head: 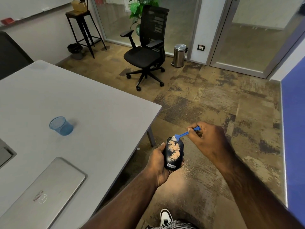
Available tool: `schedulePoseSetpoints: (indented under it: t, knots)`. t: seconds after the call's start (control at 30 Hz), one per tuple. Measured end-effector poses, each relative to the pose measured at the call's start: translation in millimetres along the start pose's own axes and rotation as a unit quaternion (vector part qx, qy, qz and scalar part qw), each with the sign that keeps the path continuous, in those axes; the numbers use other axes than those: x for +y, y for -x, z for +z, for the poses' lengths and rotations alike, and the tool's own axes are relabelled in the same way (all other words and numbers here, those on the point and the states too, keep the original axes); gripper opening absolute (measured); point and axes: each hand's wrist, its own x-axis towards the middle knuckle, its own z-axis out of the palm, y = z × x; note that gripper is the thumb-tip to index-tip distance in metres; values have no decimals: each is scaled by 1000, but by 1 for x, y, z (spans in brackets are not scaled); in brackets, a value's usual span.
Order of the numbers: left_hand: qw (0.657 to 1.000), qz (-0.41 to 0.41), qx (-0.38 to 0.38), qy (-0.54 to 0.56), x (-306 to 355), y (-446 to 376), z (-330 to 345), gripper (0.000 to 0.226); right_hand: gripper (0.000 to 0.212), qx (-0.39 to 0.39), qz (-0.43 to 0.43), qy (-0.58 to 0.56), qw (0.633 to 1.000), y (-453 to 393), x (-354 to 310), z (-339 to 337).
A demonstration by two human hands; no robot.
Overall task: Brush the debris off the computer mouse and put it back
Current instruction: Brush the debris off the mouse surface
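Observation:
A black computer mouse (pixel 173 160) with tan debris spread over its top is held upright in my left hand (pixel 158 162), off the table's right edge and above the floor. My right hand (pixel 209 138) pinches a small blue brush (pixel 184 134) by its handle. The white bristles touch the far end of the mouse. Some tan dust lies on the carpet below the mouse.
A grey table (pixel 85 104) fills the left, with a blue mesh cup (pixel 61 126) and a closed silver laptop (pixel 42 194) on it. A black office chair (pixel 146 52), a steel bin (pixel 179 55) and a stool (pixel 84 28) stand farther back. A blue panel (pixel 293 129) lines the right.

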Motion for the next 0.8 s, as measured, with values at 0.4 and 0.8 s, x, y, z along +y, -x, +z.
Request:
schedulePoseSetpoints:
  t: [0.4,0.8]
  knots:
    - [1000,-2,9,1,0,0,0,59,11,-1,7,42,999,-4,1,-4]
    - [1000,1,3,0,4,3,3,61,9,21,-8,-3,1000,2,11,-10]
